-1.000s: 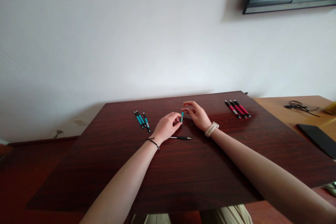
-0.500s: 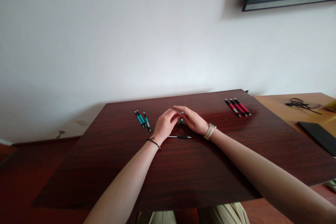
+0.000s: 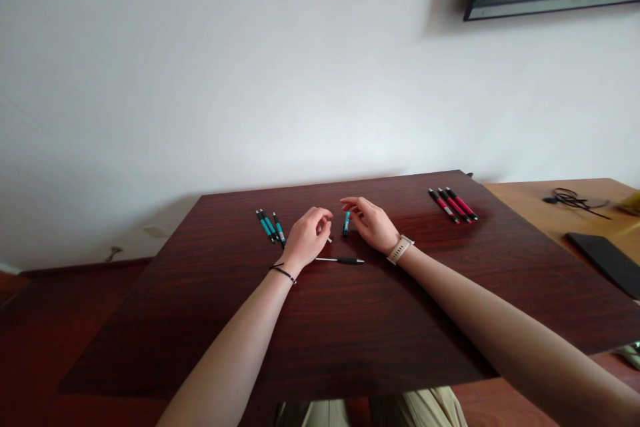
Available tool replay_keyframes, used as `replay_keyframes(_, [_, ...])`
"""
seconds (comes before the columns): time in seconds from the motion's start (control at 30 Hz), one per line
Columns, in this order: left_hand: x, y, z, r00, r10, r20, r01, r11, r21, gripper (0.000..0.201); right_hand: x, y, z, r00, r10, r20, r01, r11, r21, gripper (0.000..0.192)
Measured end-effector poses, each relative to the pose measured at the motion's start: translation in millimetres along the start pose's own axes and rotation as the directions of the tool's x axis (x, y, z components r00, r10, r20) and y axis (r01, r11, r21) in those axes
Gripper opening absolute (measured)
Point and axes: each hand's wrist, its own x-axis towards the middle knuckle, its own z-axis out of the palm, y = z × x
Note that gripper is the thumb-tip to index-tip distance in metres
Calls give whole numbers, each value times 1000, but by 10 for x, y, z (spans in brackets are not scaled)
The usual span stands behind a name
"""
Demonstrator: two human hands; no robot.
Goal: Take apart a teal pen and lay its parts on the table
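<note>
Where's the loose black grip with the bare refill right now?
In the head view, the grip lies on the table just right of the left hand, nearer the wearer than the teal barrel, its refill pointing left.

The left forearm (image 3: 235, 340) runs from 7 o'clock toward a point between 1 and 2. The right forearm (image 3: 480, 310) runs from 4 o'clock toward 10. The left hand (image 3: 305, 238) shows its back, its fingers (image 3: 319, 215) bent over toward 2 o'clock and the thumb tucked in below them. The right hand (image 3: 375, 225) looks looser, its forefinger arched toward 9 o'clock. The hands face each other, apart.
</note>
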Motion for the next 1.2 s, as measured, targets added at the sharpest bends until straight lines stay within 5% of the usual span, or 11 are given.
replay_keyframes(0.13, [-45,97,-143,978,40,202,-54,997,61,9,-1,-2,-4,1000,25,16,-26,999,24,37])
replay_keyframes(0.47, [-69,-27,-326,933,-19,359,-39,987,154,21,4,36,-11,999,15,29,-16,1000,11,34])
replay_keyframes(0.73, [-29,-28,-286,925,-12,379,-42,990,135,12,7,50,-7,1000,26,18,-26,999,21,31])
replay_keyframes(0.97, [-57,-134,-233,938,58,342,-162,945,284,14,5,35,-21,998,62,5,-62,997,40,30])
replay_keyframes(1.2, [-14,-363,-263,972,-63,227,-18,940,340,12,-4,113,5,995,14,94,-8,998,-61,38])
